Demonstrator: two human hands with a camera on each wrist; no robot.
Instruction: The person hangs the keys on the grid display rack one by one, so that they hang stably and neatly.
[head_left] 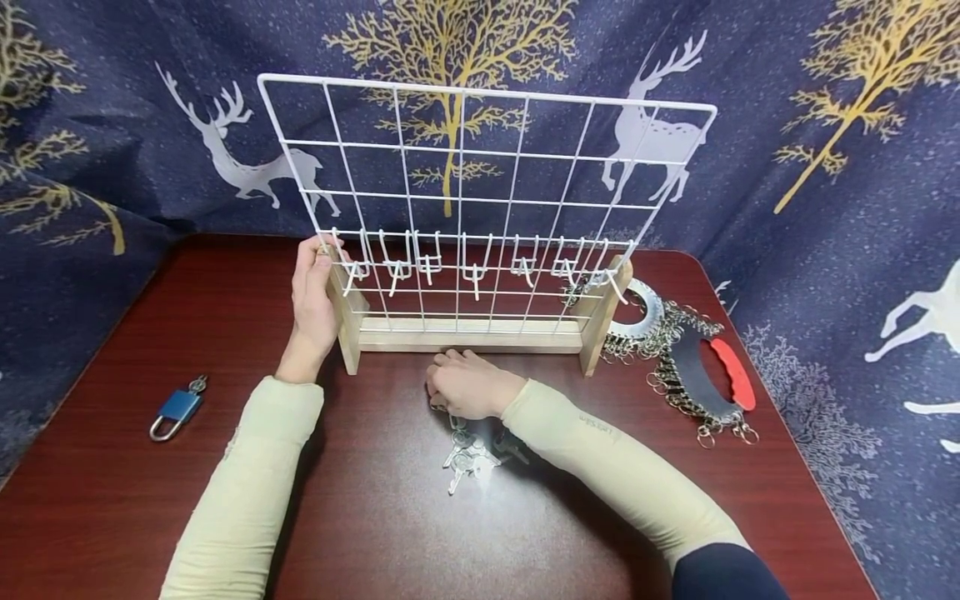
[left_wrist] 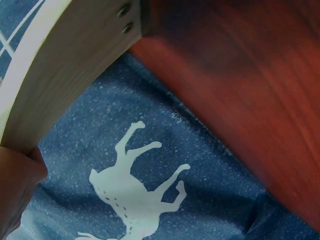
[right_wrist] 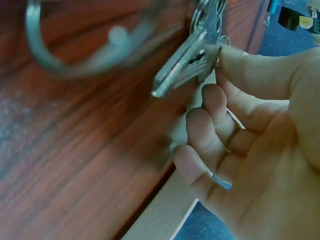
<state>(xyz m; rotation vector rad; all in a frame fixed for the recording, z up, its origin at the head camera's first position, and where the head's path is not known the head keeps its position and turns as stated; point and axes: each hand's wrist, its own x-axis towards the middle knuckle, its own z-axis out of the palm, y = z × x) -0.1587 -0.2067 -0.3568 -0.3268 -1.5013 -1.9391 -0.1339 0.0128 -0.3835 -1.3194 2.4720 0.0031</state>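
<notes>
A white wire grid rack with a row of white hooks stands in a wooden base. My left hand grips the base's left wooden upright; the left wrist view has part of that hand against the wooden side. In front of the base, my right hand is low over the table, back of the hand upward. Its thumb and forefinger pinch metal keys in the right wrist view. Below it in the head view are several shiny keys on rings.
A blue padlock with a small key ring lies at the left. On the right are ring-fringed metal pieces, one round and one dark and curved, beside a red handle. Patterned dark cloth hangs behind the table.
</notes>
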